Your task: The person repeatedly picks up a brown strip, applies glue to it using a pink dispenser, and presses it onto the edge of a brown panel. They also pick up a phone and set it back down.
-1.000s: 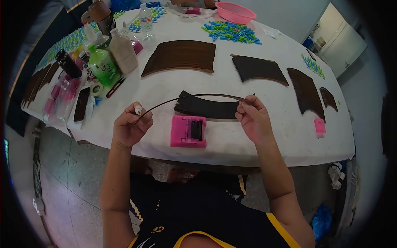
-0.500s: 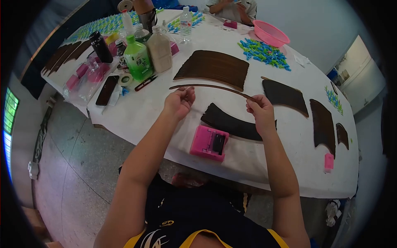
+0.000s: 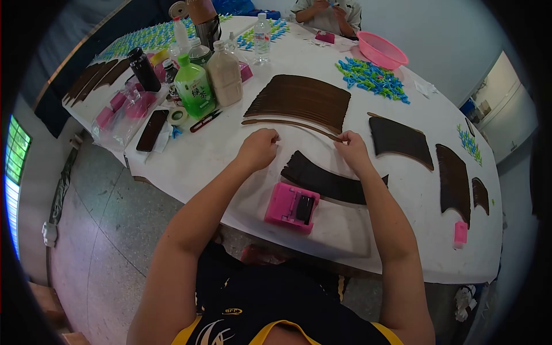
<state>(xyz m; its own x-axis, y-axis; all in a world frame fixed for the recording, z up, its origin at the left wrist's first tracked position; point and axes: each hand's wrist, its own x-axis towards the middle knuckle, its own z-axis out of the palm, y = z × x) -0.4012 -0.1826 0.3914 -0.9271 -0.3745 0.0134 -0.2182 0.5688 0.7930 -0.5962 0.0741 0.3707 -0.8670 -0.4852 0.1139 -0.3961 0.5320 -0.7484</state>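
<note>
A thin, curved brown strip (image 3: 299, 125) lies just below the stack of similar brown strips (image 3: 299, 100). Its right end is pinched between the thumb and fingers of my right hand (image 3: 352, 150). My left hand (image 3: 260, 150) is just under the strip's left half, apart from it, fingers curled in and nothing visible in them. Between my forearms is a curved stack of darker strips (image 3: 322, 179), partly covered by my right forearm. A pink block with a black piece set in it (image 3: 284, 207) sits in front of that stack.
More dark strip stacks (image 3: 401, 141) lie to the right. Bottles (image 3: 194, 86), a phone (image 3: 152, 130) and a red-handled cutter (image 3: 205, 121) stand or lie at left. Blue and green clips (image 3: 374, 79) lie near a pink basin (image 3: 382, 50). Another person (image 3: 326, 16) sits across the table.
The strip has come down beside the brown stack, lower than before. My left hand has left the strip and curled its fingers. My right hand keeps hold of the right end.
</note>
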